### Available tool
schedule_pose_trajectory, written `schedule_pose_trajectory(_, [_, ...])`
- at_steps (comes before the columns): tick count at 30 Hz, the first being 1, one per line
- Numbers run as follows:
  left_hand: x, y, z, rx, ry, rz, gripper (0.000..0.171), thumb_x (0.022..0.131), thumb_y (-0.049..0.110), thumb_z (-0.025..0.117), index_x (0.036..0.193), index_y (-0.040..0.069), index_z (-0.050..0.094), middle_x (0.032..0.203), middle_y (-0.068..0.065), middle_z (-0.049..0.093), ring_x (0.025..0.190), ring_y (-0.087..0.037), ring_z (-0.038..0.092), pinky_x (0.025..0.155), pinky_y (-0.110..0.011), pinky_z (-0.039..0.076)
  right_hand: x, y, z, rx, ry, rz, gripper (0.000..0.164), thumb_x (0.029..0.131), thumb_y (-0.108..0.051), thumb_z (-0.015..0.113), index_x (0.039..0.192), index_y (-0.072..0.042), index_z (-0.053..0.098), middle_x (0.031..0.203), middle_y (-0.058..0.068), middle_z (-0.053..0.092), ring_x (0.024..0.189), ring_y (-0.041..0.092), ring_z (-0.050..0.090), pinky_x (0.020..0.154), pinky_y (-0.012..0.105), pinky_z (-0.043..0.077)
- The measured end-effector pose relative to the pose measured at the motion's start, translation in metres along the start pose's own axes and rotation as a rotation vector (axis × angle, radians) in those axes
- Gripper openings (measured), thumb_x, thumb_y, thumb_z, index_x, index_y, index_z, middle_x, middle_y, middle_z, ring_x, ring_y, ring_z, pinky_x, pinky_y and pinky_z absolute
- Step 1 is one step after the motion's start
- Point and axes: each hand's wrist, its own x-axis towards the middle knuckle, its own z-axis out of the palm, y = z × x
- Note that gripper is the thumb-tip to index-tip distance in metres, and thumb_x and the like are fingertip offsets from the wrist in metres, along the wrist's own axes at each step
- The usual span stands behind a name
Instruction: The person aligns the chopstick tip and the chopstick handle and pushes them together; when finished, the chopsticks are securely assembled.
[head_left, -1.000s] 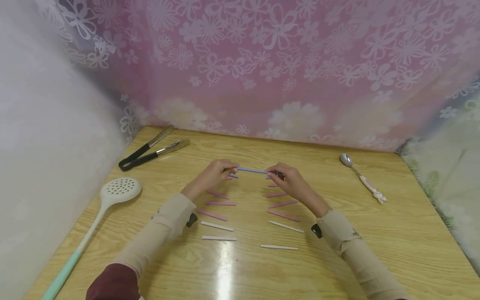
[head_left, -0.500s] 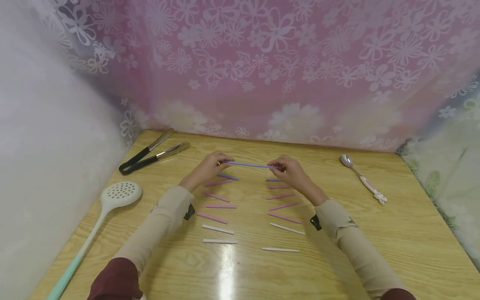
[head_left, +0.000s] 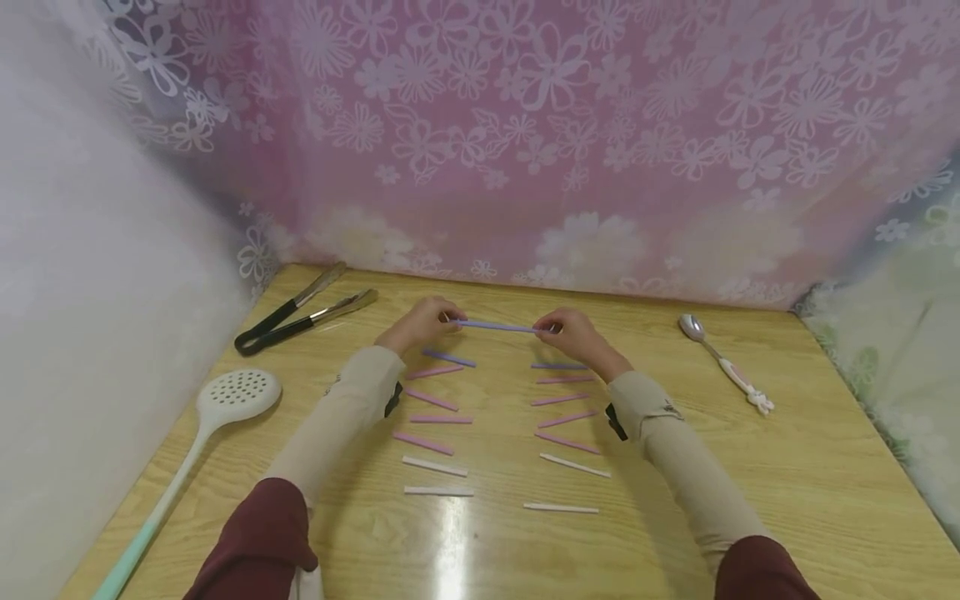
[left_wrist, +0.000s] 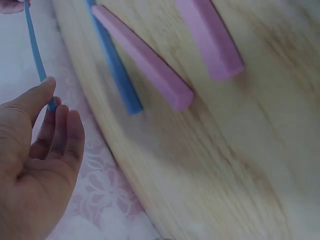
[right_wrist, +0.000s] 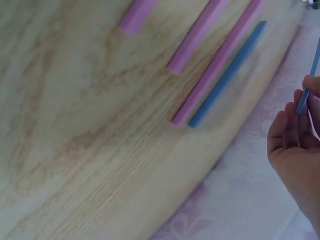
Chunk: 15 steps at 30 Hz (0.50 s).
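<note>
- The left hand (head_left: 423,325) is pinching the left end of a long blue stick (head_left: 497,326) with its thumb; in the left wrist view its other fingers (left_wrist: 75,135) are bending loosely.
- The right hand (head_left: 579,337) is pinching the right end of the same stick, and there also the other fingers are curling loosely below the thumb.
- The long blue stick is stretching between both hands, over the far part of the tabletop (head_left: 495,450), lying almost level from left to right.
- On the nearer side of the left hand, a left blue stick (head_left: 450,358) is lying, then four pink sticks (head_left: 441,419) and two white sticks (head_left: 435,466).
- On the right, a right blue stick (head_left: 558,366) is heading a similar row of pink and white ones.
- Tongs (head_left: 288,331) are lying far left, a perforated ladle (head_left: 234,408) is resting nearer on the left, and a spoon (head_left: 733,374) is lying on the right.
</note>
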Motion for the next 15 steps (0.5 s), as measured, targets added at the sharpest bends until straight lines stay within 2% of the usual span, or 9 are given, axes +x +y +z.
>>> schedule_pose_trajectory(6, [0.008, -0.008, 0.006, -0.035, -0.044, -0.087, 0.019, 0.092, 0.01, 0.063, 0.109, 0.003, 0.067, 0.109, -0.009, 0.061, 0.098, -0.022, 0.055, 0.086, -0.032, 0.048, 0.01, 0.007, 0.006, -0.003, -0.059, 0.046, 0.019, 0.093, -0.008, 0.059, 0.105, 0.004, 0.068, 0.096, 0.016, 0.065, 0.085, 0.025, 0.056, 0.075, 0.038, 0.049])
schedule_pose_trajectory(11, [0.005, -0.003, 0.006, -0.03, -0.056, -0.154, 0.017, 0.094, 0.009, 0.06, 0.108, 0.005, 0.067, 0.116, -0.01, 0.059, 0.107, -0.024, 0.054, 0.095, -0.038, 0.045, 0.014, 0.009, 0.012, -0.011, -0.068, 0.053, 0.017, 0.092, -0.006, 0.059, 0.103, 0.005, 0.068, 0.093, 0.016, 0.065, 0.084, 0.026, 0.057, 0.076, 0.038, 0.049])
schedule_pose_trajectory(15, [0.005, 0.0, 0.007, 0.01, -0.069, -0.169, 0.018, 0.094, 0.007, 0.059, 0.109, 0.004, 0.067, 0.116, -0.011, 0.062, 0.111, -0.026, 0.055, 0.098, -0.04, 0.044, 0.016, 0.01, 0.016, -0.004, -0.102, 0.074, 0.017, 0.093, -0.005, 0.058, 0.103, 0.005, 0.068, 0.093, 0.015, 0.064, 0.084, 0.024, 0.057, 0.074, 0.037, 0.05])
